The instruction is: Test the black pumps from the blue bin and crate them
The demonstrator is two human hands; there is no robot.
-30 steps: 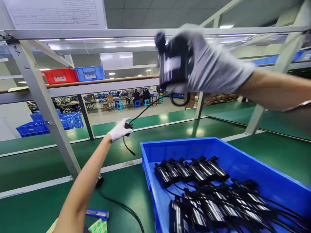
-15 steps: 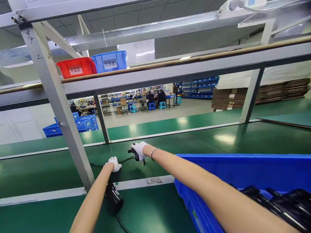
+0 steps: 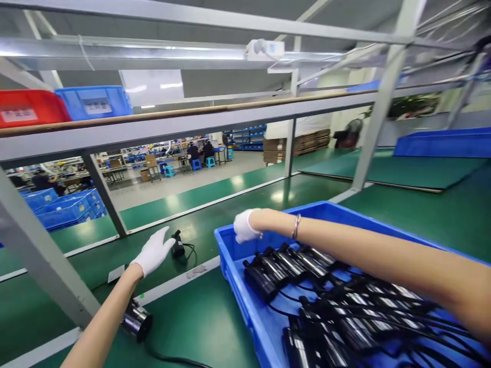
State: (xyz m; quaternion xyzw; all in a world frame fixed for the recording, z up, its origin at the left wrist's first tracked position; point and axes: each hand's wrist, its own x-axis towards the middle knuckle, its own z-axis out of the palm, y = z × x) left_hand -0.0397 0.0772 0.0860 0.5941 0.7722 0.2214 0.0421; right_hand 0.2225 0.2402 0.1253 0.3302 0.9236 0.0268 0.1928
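Black unit point(image 3: 178, 246) on green surface, just beside your left hand point(image 3: 153, 252), fingers spread; steady body, spare cord point(image 3: 195, 251). Your right hand point(image 3: 246, 226) over blue bin point(image 3: 235, 289), grip unclear; avoid knocking packed black cylinders point(image 3: 263, 283).

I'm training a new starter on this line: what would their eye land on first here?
Probably the big blue bin at the lower right, packed with glossy black cylindrical units. Next, the white-gloved hands: the right over the bin's near-left part, the left beside a small black part on the green surface.
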